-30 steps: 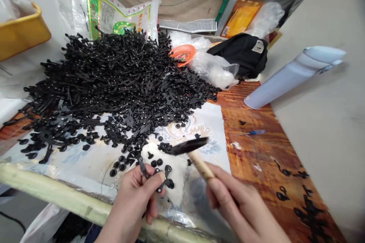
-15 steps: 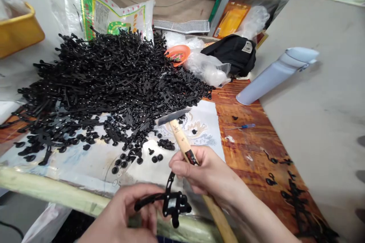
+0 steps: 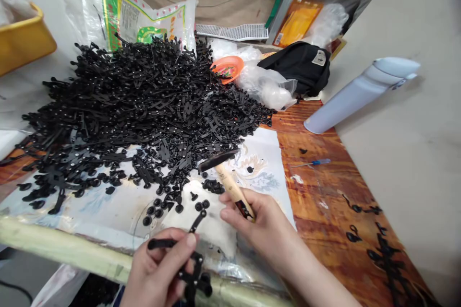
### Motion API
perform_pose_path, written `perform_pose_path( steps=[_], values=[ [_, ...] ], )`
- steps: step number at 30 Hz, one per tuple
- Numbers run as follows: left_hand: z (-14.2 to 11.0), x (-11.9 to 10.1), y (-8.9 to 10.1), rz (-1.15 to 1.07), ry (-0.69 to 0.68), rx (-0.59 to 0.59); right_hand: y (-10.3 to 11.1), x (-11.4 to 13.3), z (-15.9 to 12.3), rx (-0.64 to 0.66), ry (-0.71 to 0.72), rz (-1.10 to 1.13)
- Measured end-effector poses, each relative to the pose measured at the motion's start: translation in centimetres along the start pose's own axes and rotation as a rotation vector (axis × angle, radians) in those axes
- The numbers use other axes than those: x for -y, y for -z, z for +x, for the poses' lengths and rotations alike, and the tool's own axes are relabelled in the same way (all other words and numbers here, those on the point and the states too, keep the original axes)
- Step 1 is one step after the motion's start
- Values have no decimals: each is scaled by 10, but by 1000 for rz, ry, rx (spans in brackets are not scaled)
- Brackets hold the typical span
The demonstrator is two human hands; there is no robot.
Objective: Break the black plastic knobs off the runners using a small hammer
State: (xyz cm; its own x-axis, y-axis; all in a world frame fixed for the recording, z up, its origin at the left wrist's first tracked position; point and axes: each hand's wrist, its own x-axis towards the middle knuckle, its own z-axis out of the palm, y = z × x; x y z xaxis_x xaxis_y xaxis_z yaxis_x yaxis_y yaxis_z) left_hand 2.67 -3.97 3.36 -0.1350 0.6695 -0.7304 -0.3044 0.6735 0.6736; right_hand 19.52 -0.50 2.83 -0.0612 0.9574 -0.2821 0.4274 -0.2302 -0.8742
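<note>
Clutching a wooden-handled hammer [image 3: 234, 191] in the closed right hand [image 3: 255, 230], the person pinches a black riveted strip [image 3: 196, 268] in the left hand [image 3: 158, 266], just above loose black rivets [image 3: 154, 212].

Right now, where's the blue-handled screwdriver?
In the head view, the blue-handled screwdriver lies on the wood-grain tabletop, right of the patterned sheet, below the pale blue flask.

Bare left hand [image 3: 158, 266], bare right hand [image 3: 261, 230] (dark blue clothing [image 3: 121, 296] just below)
</note>
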Motion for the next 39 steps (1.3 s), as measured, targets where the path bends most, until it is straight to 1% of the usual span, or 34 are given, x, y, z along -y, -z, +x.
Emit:
perform_pose_path(
  steps=[4, 6, 9, 12, 16, 19, 22, 25, 30, 33, 36, 39],
  values=[
    [8, -8, 4, -37, 31, -83, -14, 8, 14, 4, 112, -144],
    [11, -9, 4, -21, 56, -82, -21, 9, 16, 3, 135, -202],
    [12, -7, 5, 9, 65, -50, -27, 6, 12, -1, 104, -248],
    [13, -5, 4, 34, 60, -37, -26, 1, 6, -2, 52, -247],
    [15, -6, 3, 38, 90, -9, -19, 2, 1, 30, -9, -175],
    [17, -9, 4, 16, 143, -16, -7, 3, -3, 48, -59, -78],
    [18, -10, 5, 4, 181, -36, 5, -1, -9, 6, -62, 82],
    [14, -11, 0, -7, 172, -36, 11, -8, -16, -3, -71, 238],
    [7, -13, -8, 48, 174, -68, 7, -18, -22, 26, -82, 267],
    [6, -11, -8, 72, 151, -56, 5, -20, -22, 9, -76, 268],
    [7, -7, -7, 65, 96, -34, 7, -19, -23, -5, -69, 261],
    [9, -4, -8, 60, 80, -33, 8, -21, -24, -17, -58, 251]
  ],
)
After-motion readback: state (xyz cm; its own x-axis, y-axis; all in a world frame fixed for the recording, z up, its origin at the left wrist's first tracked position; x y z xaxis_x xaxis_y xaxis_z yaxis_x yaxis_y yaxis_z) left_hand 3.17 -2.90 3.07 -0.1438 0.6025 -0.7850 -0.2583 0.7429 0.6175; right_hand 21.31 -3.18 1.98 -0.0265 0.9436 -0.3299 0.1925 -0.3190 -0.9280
